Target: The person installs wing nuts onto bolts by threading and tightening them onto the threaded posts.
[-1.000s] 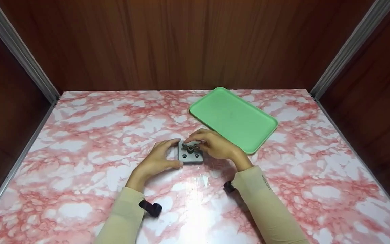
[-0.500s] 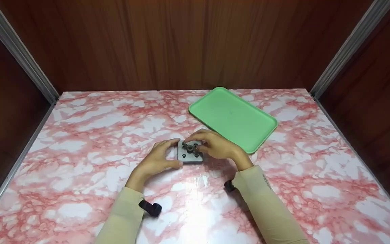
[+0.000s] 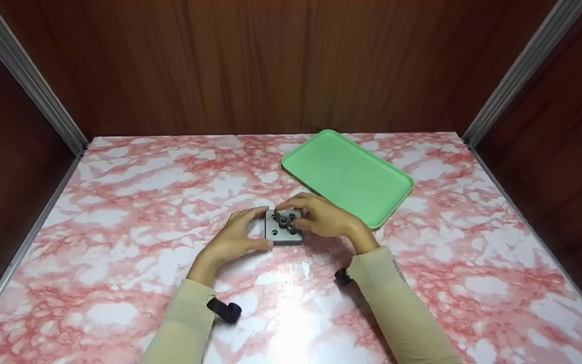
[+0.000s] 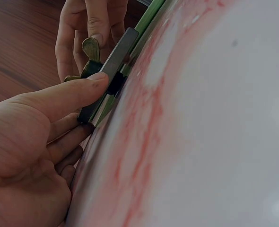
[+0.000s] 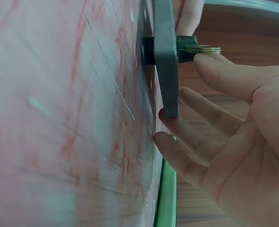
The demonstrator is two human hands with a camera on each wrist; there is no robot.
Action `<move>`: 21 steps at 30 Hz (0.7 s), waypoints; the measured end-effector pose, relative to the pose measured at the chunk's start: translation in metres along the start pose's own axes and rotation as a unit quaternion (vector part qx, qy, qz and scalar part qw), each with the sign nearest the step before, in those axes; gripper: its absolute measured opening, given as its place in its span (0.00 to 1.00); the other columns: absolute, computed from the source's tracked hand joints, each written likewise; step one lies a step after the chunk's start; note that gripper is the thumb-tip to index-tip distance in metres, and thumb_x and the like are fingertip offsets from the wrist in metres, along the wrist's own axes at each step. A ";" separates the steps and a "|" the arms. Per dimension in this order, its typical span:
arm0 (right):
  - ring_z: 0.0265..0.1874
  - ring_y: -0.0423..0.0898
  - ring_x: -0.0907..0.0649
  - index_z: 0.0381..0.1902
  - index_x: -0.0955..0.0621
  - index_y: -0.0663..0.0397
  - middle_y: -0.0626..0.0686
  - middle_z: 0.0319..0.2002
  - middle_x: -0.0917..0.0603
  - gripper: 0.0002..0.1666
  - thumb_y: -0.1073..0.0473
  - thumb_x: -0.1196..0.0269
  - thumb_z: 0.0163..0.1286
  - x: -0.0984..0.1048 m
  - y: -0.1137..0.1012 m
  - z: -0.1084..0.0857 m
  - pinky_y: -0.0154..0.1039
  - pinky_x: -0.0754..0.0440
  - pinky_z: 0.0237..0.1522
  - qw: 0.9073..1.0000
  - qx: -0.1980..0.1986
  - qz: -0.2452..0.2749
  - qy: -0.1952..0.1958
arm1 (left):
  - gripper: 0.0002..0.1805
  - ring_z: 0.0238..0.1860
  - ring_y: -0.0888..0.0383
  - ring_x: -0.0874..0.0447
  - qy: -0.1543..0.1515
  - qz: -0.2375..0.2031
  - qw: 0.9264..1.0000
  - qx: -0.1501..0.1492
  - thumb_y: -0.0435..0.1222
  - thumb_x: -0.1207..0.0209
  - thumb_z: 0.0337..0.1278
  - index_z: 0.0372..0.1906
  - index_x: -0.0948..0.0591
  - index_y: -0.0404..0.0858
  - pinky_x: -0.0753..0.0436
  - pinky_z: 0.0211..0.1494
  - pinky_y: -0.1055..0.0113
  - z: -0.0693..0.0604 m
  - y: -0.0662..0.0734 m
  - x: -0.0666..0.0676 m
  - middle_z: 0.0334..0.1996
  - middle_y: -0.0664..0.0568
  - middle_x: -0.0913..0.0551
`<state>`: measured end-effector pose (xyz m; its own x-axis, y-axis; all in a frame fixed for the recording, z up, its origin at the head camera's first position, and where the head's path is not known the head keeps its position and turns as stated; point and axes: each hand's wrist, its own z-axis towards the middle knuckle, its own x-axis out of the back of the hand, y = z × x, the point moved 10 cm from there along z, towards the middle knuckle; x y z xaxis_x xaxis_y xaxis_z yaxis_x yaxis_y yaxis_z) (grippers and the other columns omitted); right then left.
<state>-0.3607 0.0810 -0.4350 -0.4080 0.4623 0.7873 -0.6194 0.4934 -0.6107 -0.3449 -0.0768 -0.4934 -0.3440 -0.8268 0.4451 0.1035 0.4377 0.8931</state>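
Note:
A small square grey metal plate [image 3: 284, 238] with several holes sits in mid-table. Both wrist views show it raised off the tabletop on a black stub [image 5: 149, 51]. My left hand [image 3: 239, 235] holds the plate from the left, thumb at the near edge and fingers at the far edge. On top, at the centre, is a brass-coloured wing nut [image 4: 91, 49] on a dark hub. From the right, my right hand [image 3: 325, 216] has thumb and index finger on the wings of that nut. Its other fingers extend past the plate's edge in the right wrist view.
Behind and to the right lies a green tray [image 3: 346, 172], set at an angle close to my right hand. The red-and-white marbled table [image 3: 144, 202] meets a brown wood-grain wall [image 3: 271, 71] at the back, with metal-framed panels on both sides.
The wing nut has turned clockwise as seen from above: its left wing moved up and its right wing down. My right thumb shifted slightly with it. The left hand and plate stayed still.

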 end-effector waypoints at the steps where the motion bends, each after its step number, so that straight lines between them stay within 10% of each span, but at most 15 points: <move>1: 0.69 0.53 0.22 0.72 0.20 0.50 0.55 0.66 0.18 0.29 0.70 0.36 0.75 0.000 0.000 0.000 0.54 0.25 0.73 1.000 -0.001 0.001 0.000 | 0.50 0.81 0.45 0.43 0.000 0.000 1.000 0.000 0.40 0.21 0.51 0.81 0.31 0.49 0.46 0.84 0.43 0.000 0.000 0.000 0.79 0.46 0.34; 21: 0.59 0.54 0.20 0.72 0.21 0.53 0.57 0.67 0.19 0.30 0.62 0.31 0.74 0.001 0.003 -0.001 0.54 0.20 0.63 1.000 -0.026 0.008 -0.002 | 0.49 0.79 0.46 0.42 0.000 -0.012 1.000 -0.009 0.39 0.21 0.51 0.80 0.30 0.48 0.46 0.84 0.45 -0.002 0.004 0.001 0.77 0.46 0.33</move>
<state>-0.3622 0.0832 -0.4358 -0.4198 0.4671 0.7782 -0.5770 0.5245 -0.6260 -0.3427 -0.0768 -0.4896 -0.3456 -0.8370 0.4243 0.1115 0.4123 0.9042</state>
